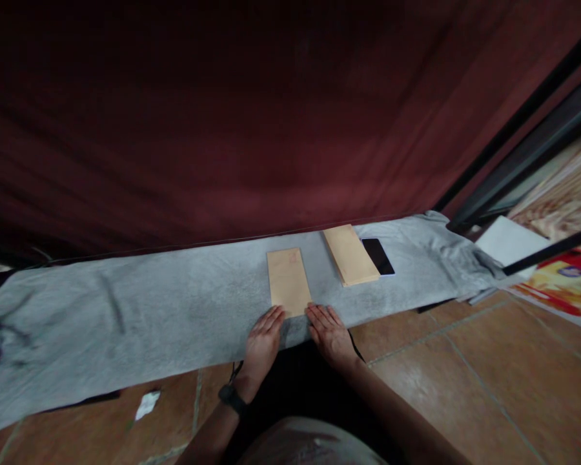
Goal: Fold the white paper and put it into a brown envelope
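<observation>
A brown paper envelope (289, 279) lies flat on a grey cloth, with faint reddish print near its far right corner. My left hand (266, 332) rests at its near left corner, fingers stretched out and touching the edge. At the near right corner lies my right hand (329, 326), its fingers also straight and flat on the paper's edge. To the right is a stack of similar brown envelopes (351, 255), slightly fanned. A dark-screened phone (378, 256) sits partly under or right beside that stack; I cannot tell which.
The grey cloth (174, 303) covers a long, narrow surface against a dark red curtain-like wall (252, 161). Dark metal bars (518, 129) and a red-and-yellow printed package (566, 284) stand on the right. A white scrap (148, 404) lies on the tiled floor (440, 387).
</observation>
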`<state>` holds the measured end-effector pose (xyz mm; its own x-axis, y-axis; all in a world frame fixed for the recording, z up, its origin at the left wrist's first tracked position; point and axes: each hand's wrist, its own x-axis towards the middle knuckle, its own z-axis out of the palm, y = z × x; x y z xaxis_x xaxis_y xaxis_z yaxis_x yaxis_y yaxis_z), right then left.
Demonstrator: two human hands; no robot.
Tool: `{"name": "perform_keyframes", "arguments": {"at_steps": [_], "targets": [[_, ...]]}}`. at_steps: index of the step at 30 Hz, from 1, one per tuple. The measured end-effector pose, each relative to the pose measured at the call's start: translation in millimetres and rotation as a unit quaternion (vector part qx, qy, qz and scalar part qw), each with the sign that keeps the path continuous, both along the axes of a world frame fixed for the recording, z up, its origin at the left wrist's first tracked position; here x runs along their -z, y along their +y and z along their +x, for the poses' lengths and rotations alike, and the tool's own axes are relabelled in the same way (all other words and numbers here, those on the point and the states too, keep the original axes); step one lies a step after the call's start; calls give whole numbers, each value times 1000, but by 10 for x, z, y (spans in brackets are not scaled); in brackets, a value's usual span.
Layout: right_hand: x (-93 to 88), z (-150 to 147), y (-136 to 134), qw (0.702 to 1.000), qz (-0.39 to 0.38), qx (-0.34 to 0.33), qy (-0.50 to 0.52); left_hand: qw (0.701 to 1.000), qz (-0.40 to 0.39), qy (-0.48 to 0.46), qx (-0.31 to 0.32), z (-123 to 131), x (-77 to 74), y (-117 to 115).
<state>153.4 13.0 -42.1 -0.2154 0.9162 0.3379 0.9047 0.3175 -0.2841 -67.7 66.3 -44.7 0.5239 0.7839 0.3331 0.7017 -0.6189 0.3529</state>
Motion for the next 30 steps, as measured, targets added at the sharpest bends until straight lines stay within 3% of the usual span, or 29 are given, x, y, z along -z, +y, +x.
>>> {"name": "perform_keyframes", "arguments": {"at_steps": [3, 9, 14, 20, 25, 30], "targets": [[7, 7, -2, 1000, 1, 5, -9, 998, 39, 42, -8, 150, -40, -109], [20, -3, -7, 1000, 3, -8, -20, 995, 45, 84, -10, 476, -35, -312], [-38, -60, 10, 999, 4, -31, -13, 992, 67, 103, -3, 314, 28, -298], [-36, -248, 82, 994, -2, -110, -5, 987, 93, 128, -22, 235, 100, -303], [-2, -16, 125, 987, -6, -153, -40, 988, 74, 132, -22, 148, 30, -306], [-5, 146, 131, 986, -9, -154, -58, 989, 80, 119, -36, 40, 10, -288]]}}
